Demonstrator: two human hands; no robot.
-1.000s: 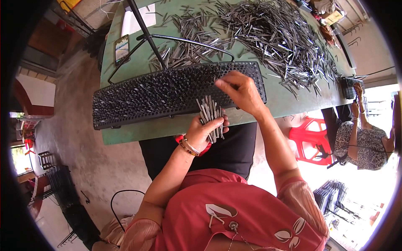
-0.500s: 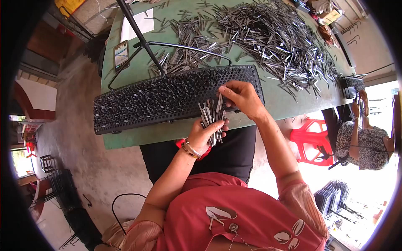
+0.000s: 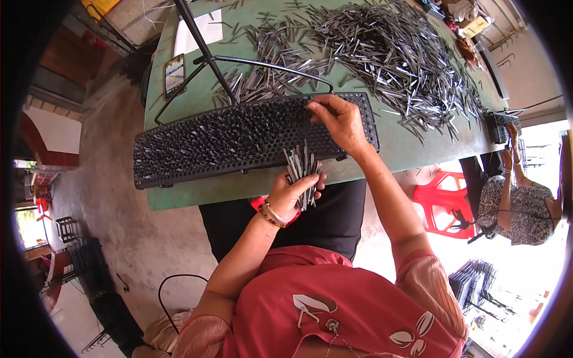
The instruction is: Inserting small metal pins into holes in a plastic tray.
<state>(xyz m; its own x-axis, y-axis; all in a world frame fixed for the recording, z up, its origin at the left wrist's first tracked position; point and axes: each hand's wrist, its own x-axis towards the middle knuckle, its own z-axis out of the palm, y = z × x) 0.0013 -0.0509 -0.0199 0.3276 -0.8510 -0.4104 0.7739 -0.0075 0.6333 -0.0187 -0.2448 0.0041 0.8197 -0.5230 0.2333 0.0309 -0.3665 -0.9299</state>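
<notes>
A long black panel full of round holes (image 3: pixel 365 113) lies slanted along the near edge of the green table. Thin dark strips stand upright in its holes over the left and middle parts; the right end shows bare holes. My left hand (image 3: pixel 285 194) is closed around a bundle of thin metal strips (image 3: pixel 302 162), just in front of the panel. Above the panel's right half is my right hand (image 3: pixel 343 122), thumb and fingertips pinched together near the far rows. Whatever is between those fingertips is too small to make out.
A large heap of loose strips (image 3: pixel 400 56) covers the far right of the table (image 3: pixel 412 156). A black rod frame (image 3: pixel 271 62) rises behind the panel. A phone (image 3: pixel 174 74) and white paper (image 3: pixel 200 33) lie far left. Beyond a red stool (image 3: pixel 441 197), another person (image 3: pixel 516 206) works at right.
My right hand has moved away from the bundle, up and slightly left over the panel's far rows. My left hand stays almost in place, holding the strips.
</notes>
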